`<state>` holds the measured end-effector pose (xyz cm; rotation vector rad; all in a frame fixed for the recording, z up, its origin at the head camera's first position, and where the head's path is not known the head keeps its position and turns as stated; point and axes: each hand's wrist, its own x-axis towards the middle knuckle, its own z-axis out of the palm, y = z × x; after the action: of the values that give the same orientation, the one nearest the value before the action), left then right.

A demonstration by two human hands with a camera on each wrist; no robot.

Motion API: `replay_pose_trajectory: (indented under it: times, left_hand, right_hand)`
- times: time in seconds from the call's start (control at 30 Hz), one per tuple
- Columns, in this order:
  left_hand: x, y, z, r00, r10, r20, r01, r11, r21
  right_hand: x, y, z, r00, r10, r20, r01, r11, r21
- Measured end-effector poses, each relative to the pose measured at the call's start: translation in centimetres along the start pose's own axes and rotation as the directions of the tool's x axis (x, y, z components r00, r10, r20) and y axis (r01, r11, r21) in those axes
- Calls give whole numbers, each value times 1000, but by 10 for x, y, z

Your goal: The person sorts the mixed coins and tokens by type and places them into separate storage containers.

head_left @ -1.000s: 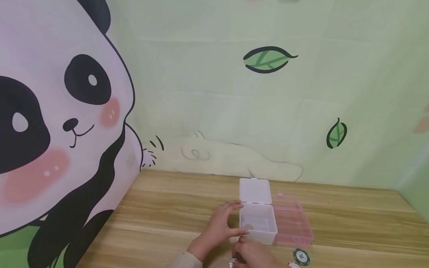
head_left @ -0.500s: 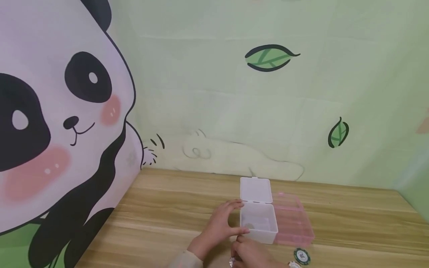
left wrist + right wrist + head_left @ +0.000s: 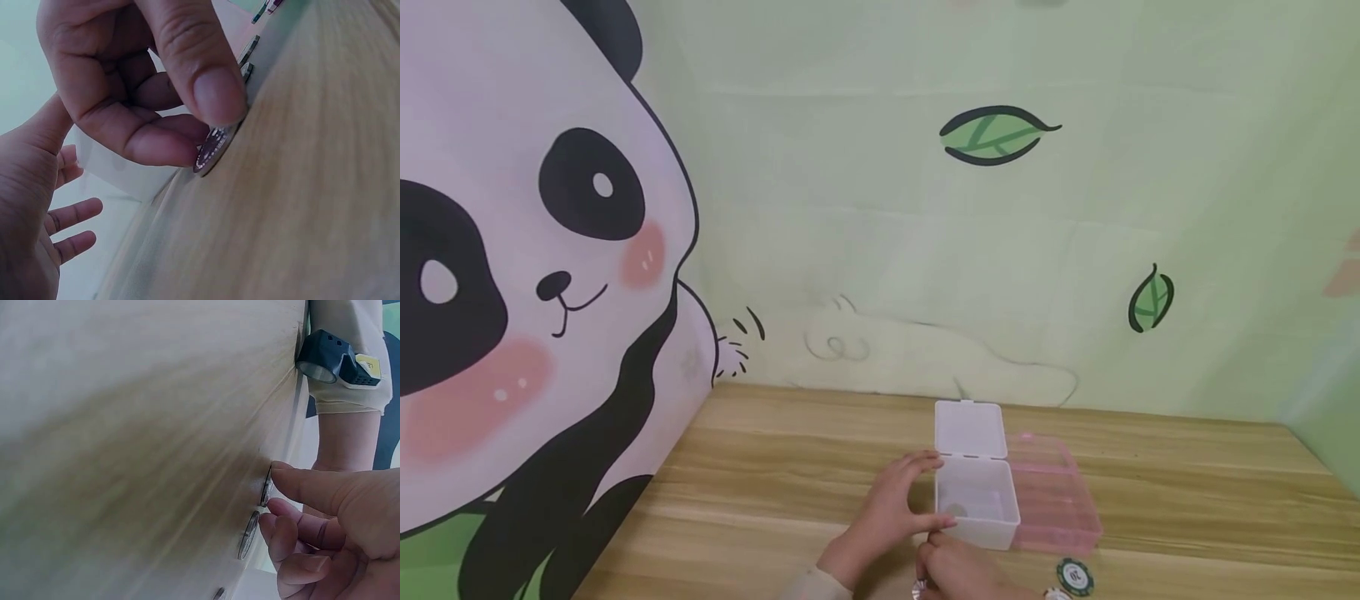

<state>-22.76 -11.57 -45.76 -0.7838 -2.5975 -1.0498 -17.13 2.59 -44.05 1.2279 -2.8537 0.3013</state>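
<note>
My left hand (image 3: pixel 887 504) holds the white plastic box (image 3: pixel 973 535) at its left side, thumb at the front rim and fingertips by the hinge corner. The box's lid (image 3: pixel 970 429) is tipped back, and a round disc (image 3: pixel 955 509) shows inside. In front of the box, my right hand (image 3: pixel 958 568) pinches a coin (image 3: pixel 215 150) between thumb and index finger. The coin is tilted, its lower edge close over the table. From the right wrist, a second coin (image 3: pixel 249 535) lies just beside the pinching fingertips. In the head view, the right hand covers most of the pinched coin.
A see-through pink box (image 3: pixel 1052 500) stands against the white box's right side. In front of it lies a green poker chip (image 3: pixel 1075 576) marked 20, with a paler chip (image 3: pixel 1057 594) beside it. A printed panda cloth (image 3: pixel 880 250) backs the wooden table (image 3: pixel 790 450).
</note>
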Motion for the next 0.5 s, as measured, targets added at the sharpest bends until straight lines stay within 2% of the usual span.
replay_pose_trajectory:
  times: [0.5]
  left_hand:
    - [0,-2,1,1000,14,-5,-13,1000,13]
  right_hand:
    - [-2,1,3,999,-25,-26,25,1000,-3]
